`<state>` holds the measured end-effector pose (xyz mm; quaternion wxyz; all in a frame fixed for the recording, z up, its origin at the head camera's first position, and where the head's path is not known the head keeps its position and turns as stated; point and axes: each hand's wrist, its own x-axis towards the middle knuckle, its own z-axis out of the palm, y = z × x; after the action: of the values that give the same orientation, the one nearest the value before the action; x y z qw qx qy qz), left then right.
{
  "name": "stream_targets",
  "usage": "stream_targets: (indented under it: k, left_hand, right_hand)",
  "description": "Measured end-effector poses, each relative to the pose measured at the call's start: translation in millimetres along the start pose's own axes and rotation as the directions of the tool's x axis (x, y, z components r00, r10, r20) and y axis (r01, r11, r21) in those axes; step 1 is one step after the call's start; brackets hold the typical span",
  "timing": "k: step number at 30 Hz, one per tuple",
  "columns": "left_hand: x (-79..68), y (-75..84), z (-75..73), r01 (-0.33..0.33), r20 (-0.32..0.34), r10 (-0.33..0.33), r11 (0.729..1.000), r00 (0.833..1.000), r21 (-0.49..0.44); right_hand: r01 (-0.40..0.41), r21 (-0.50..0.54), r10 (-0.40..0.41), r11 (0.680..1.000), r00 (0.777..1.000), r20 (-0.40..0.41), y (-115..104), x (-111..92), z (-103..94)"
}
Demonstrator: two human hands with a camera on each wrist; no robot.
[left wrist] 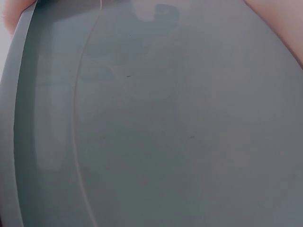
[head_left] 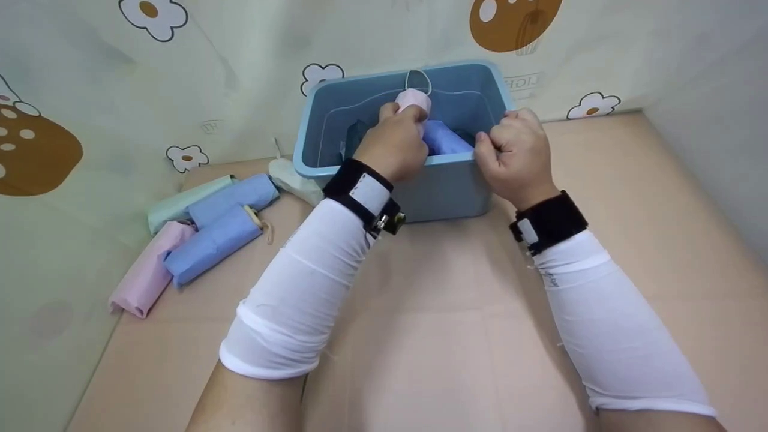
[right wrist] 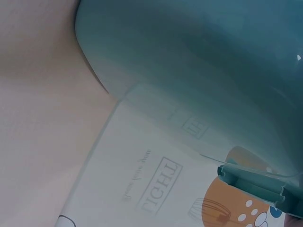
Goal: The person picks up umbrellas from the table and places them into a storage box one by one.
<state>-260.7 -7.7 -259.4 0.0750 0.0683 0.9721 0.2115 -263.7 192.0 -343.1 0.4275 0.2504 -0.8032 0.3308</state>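
Note:
My left hand (head_left: 396, 141) reaches over the front rim of a blue plastic bin (head_left: 447, 189) and grips a pink folded umbrella (head_left: 415, 99), whose pale wrist loop sticks up at the far end. Beside that hand, a blue-violet folded umbrella (head_left: 447, 139) lies inside the bin, and something dark (head_left: 355, 137) shows to the left. With curled fingers, my right hand (head_left: 519, 153) holds the bin's rim at the front right corner. The left wrist view is filled by the bin's inner wall (left wrist: 142, 118); the right wrist view shows its outer wall (right wrist: 189, 61).
Left of the bin lie several folded umbrellas: a green one (head_left: 186, 201), blue ones (head_left: 213, 246) and a pink one (head_left: 150, 270). An off-white one (head_left: 294, 180) lies against the bin's left side. A patterned sheet (head_left: 240, 90) hangs behind the peach-coloured tabletop (head_left: 432, 312).

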Motion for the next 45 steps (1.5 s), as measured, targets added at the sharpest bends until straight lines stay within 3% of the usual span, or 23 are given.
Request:
stream_targets:
  k: [7, 16, 32, 39, 45]
  left_hand:
    - [-1.4, 0.2, -0.6, 0.009, 0.005, -0.009, 1.000, 1.000, -0.011]
    - [0.5, -0.5, -1.6, -0.038, 0.017, 0.037, 0.996, 0.999, 0.074]
    - [-0.3, -0.6, -1.4, -0.026, 0.059, 0.024, 0.999, 0.998, 0.044]
    - [-0.8, -2.4, 0.2, -0.046, 0.032, 0.044, 0.997, 0.999, 0.058]
    - [-5.2, -4.8, 8.2, -0.072, -0.082, 0.079, 0.994, 0.993, 0.081]
  right_hand:
    - [-0.009, -0.018, 0.010, 1.000, 1.000, 0.017, 0.1, 0.6, -0.4]
    - [0.027, 0.032, -0.025, 0.999, 0.998, -0.058, -0.1, 0.2, 2.9]
    - [-0.002, 0.021, 0.002, 1.000, 1.000, -0.028, -0.4, 0.1, 2.0]
    - [-0.006, 0.023, 0.006, 1.000, 1.000, -0.027, -0.6, 0.3, 1.7]
    - [0.004, 0.026, -0.003, 1.000, 0.999, -0.040, -0.4, -0.1, 2.4]
